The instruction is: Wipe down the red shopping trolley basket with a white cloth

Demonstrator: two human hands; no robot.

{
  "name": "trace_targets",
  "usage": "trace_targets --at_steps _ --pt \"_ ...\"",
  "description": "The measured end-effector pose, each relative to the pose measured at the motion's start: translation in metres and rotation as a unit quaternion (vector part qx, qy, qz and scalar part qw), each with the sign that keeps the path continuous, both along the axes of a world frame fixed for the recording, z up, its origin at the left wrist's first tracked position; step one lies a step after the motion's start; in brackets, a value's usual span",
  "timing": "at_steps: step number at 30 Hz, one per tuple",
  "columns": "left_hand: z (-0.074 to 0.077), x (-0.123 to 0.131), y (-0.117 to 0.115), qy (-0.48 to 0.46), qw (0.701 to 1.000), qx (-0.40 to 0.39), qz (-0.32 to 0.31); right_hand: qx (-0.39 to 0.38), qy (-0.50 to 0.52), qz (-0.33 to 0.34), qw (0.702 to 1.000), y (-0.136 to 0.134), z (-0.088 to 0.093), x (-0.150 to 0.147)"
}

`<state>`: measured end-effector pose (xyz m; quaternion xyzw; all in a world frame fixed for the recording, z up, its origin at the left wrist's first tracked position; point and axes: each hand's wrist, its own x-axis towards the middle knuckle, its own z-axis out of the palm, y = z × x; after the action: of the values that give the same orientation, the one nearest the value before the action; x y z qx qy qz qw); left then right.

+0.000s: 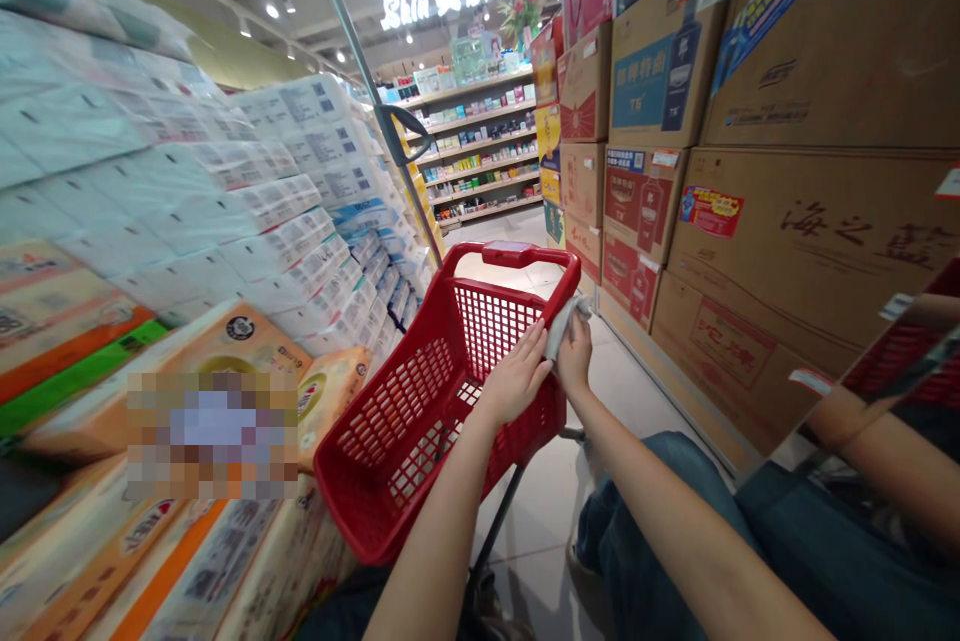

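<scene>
A red plastic basket cart (390,401) with grid walls stands in front of me, its inside bare. My left hand (517,376) lies flat on the right side of the basket near the rim, fingers stretched out and pointing up. Just right of it, my right hand (576,353) is closed around a pale grey cloth (564,321), which rests against the outside of the rim at the far right corner. The fingertips of my left hand are close to the cloth.
Stacked tissue packs (285,221) rise on the left, with orange packs (225,351) nearer. Cardboard boxes (787,251) line the right side. A grey pole with a black handle (405,134) stands behind the basket. Stocked shelves (480,136) are farther back.
</scene>
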<state>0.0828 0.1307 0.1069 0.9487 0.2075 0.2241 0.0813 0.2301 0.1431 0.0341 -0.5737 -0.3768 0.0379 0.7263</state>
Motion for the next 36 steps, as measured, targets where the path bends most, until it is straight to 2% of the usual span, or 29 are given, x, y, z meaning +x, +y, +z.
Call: trace_targets --at_steps 2,3,7,9,11,14,16,18,21,23,25,28,30,31,35,36 --pt "0.001 0.0 -0.002 0.0 1.0 -0.003 0.0 0.017 0.005 -0.008 1.0 0.008 0.015 0.005" --pt "0.002 -0.001 -0.003 -0.001 1.0 -0.004 0.001 0.015 0.013 -0.005 1.0 0.006 0.013 0.004" --pt "0.004 -0.002 -0.007 -0.001 1.0 0.0 0.003 -0.035 0.044 0.02 0.998 -0.023 -0.034 -0.011" --pt "0.005 -0.002 -0.008 0.001 1.0 0.0 0.007 -0.046 0.05 0.024 0.997 -0.03 -0.043 -0.012" --pt "0.004 -0.002 -0.009 0.002 1.0 0.001 0.007 -0.04 0.047 0.018 0.998 -0.024 -0.029 -0.007" --pt "0.003 -0.002 -0.01 0.001 1.0 0.005 0.002 0.002 0.024 -0.002 1.0 -0.005 0.011 0.004" --pt "0.003 -0.003 -0.011 -0.002 1.0 0.004 0.002 0.029 0.009 -0.008 1.0 0.0 0.022 0.005" --pt "0.003 -0.003 -0.012 -0.002 1.0 0.001 0.005 0.032 0.004 -0.002 0.999 -0.007 0.009 0.0" --pt "0.003 -0.003 -0.012 0.0 1.0 -0.004 0.009 0.0 0.019 0.026 0.999 -0.024 -0.027 -0.008" --pt "0.003 -0.003 -0.012 -0.002 1.0 -0.004 0.009 -0.013 0.028 0.036 0.999 -0.028 -0.031 -0.007" --pt "0.003 -0.003 -0.012 -0.004 1.0 -0.002 0.007 -0.003 0.02 0.029 0.999 -0.022 -0.012 -0.001" --pt "0.003 -0.002 -0.013 -0.004 1.0 -0.002 0.007 0.031 0.003 -0.001 1.0 -0.007 0.029 0.007" --pt "0.003 -0.002 -0.013 -0.003 1.0 -0.003 0.008 0.043 -0.005 -0.012 0.999 -0.006 0.036 0.004" --pt "0.003 -0.003 -0.013 -0.003 1.0 -0.002 0.008 0.042 -0.008 -0.011 0.999 -0.01 0.03 -0.001" --pt "0.003 -0.003 -0.013 -0.008 1.0 -0.003 0.012 0.004 -0.022 0.042 0.999 -0.034 -0.015 -0.019" --pt "0.003 -0.003 -0.013 -0.009 1.0 -0.004 0.012 -0.003 -0.025 0.051 0.998 -0.035 -0.019 -0.019"
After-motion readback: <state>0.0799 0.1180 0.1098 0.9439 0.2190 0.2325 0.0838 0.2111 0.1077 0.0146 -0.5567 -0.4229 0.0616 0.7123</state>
